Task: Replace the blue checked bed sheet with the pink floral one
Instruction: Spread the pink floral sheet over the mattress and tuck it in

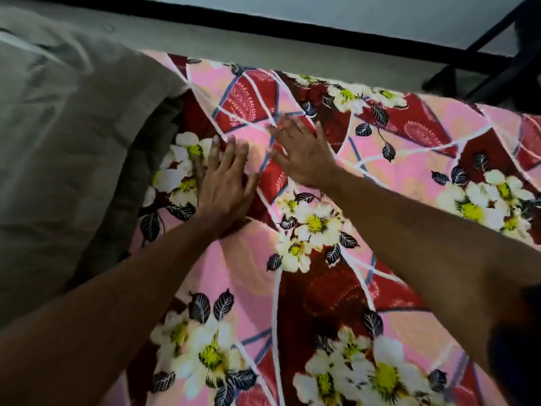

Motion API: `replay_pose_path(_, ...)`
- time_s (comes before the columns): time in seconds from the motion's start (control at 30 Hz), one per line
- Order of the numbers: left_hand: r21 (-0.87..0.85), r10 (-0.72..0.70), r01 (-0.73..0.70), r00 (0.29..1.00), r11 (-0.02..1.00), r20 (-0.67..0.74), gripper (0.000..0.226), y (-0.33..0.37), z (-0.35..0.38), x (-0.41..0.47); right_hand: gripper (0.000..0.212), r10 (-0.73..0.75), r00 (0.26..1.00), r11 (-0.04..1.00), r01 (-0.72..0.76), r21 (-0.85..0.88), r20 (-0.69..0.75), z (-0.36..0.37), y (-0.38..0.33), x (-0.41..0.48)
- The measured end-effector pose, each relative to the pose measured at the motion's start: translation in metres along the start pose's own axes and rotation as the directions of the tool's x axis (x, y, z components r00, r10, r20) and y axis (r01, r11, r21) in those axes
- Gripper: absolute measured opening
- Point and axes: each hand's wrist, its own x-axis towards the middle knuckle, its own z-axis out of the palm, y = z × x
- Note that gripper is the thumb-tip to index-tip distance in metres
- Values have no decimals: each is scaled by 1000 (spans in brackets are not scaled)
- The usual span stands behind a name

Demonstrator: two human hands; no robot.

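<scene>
The pink floral sheet [322, 273], with white flowers, dark leaves and red panels, lies spread over the bed and fills most of the view. My left hand [224, 183] lies flat on it near the bed's far left part, fingers straight and spread. My right hand [301, 150] presses the sheet just to the right of the left hand, fingers straight too and a little blurred. Both arms reach forward across the bed. No blue checked sheet shows in the view.
A grey-brown quilt or pillow [64, 148] is bunched on the bed's left side, overlapping the sheet's edge. Beyond the bed's far edge runs a grey floor [234, 45] with a black skirting strip. A dark metal frame [491, 63] stands at the top right.
</scene>
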Motion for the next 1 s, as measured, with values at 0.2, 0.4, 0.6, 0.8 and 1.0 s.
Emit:
replay_pose_path(0.2, 50, -35, 36, 999, 998, -17, 66, -9, 10, 77, 56, -45, 999, 999, 45, -31, -2, 7, -8, 48)
replay_pose_path(0.4, 78, -89, 95, 993, 992, -79, 65, -8, 21, 81, 66, 51, 996, 998, -54, 41, 76, -1, 12, 85)
replay_pose_path(0.6, 97, -79, 94, 986, 991, -147, 67, -7, 25, 78, 68, 286, 956, 955, -289, 57, 62, -20, 32, 124)
replay_pose_path(0.8, 90, -102, 115, 984, 989, -144, 67, -4, 27, 80, 53, -97, 992, 995, 95, 24, 81, -5, -1, 107)
replay_pose_path(1.0, 97, -98, 112, 986, 989, -133, 70, -5, 27, 81, 72, 161, 975, 983, -172, 61, 156, -8, 10, 166)
